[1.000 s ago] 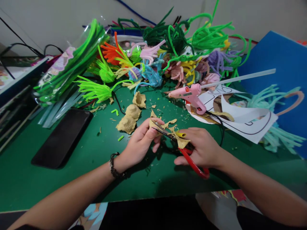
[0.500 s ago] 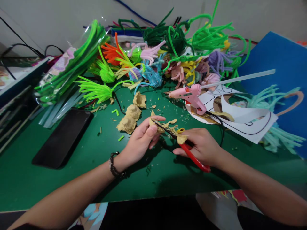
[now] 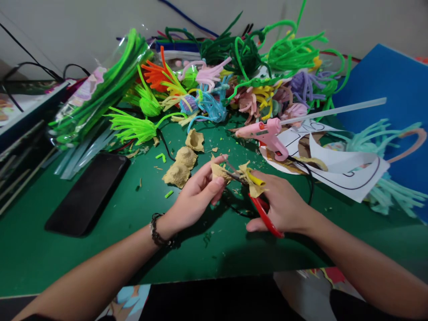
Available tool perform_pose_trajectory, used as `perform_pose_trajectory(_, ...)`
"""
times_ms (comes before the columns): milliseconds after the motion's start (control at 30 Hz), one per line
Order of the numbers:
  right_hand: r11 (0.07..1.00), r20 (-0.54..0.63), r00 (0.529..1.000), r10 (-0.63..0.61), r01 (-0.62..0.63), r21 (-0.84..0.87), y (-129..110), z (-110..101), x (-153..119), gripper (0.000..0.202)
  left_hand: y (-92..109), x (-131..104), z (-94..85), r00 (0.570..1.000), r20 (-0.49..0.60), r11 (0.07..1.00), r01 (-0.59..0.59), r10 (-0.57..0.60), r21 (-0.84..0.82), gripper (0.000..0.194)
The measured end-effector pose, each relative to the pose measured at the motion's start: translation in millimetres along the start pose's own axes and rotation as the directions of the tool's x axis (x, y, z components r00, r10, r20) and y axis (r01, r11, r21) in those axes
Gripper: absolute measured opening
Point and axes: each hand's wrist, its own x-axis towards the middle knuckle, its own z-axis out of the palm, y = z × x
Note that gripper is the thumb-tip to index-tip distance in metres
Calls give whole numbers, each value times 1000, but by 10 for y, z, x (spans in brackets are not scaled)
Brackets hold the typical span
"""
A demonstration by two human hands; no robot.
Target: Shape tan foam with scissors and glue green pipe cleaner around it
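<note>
Near the middle of the green table [image 3: 150, 263], my left hand [image 3: 195, 196] pinches a small tan cardboard-like piece [image 3: 220, 173] between thumb and fingers. My right hand [image 3: 284, 203] is wrapped round the red handles of a pair of scissors [image 3: 265, 218], whose blades point left at that piece. A torn tan scrap [image 3: 254, 180] with a yellow strip hangs over the scissors by my right fingers. Just beyond my left hand lie bumpy tan pieces [image 3: 177, 173] and a hollow tan cup [image 3: 195, 140].
A black phone [image 3: 87, 194] lies at the left. A pink glue gun [image 3: 267, 133] rests on cut white paper [image 3: 354, 178] at the right. Bundles of coloured pipe cleaners [image 3: 214, 104] line the back. A blue board [image 3: 384, 89] stands at the far right.
The scissors' handles have spread apart and my right thumb has moved down. The torn scrap over the scissors has turned, showing more of the yellow strip. My left hand is almost where it was.
</note>
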Motion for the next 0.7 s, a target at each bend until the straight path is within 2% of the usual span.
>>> perform_pose_trajectory(167, 998, -17, 999, -45, 44, -51, -6, -16, -10, 76, 27, 5, -13, 999, 32, 1000, 4, -4, -5, 62)
perform_pose_trajectory(333, 997, 1, 999, -42, 42, -60, 0, -32, -15, 76, 38, 25, -35, 998, 57, 999, 24, -26, 47, 48)
perform_pose_trajectory(500, 998, 41, 999, -14, 17, -64, 6, -34, -13, 72, 28, 33, -50, 999, 39, 994, 12, -16, 105, 42)
perform_pose_trajectory(700, 998, 18, 999, -37, 38, -45, -3, -50, -15, 65, 6, 34, -41, 999, 46, 992, 5, -11, 123, 38)
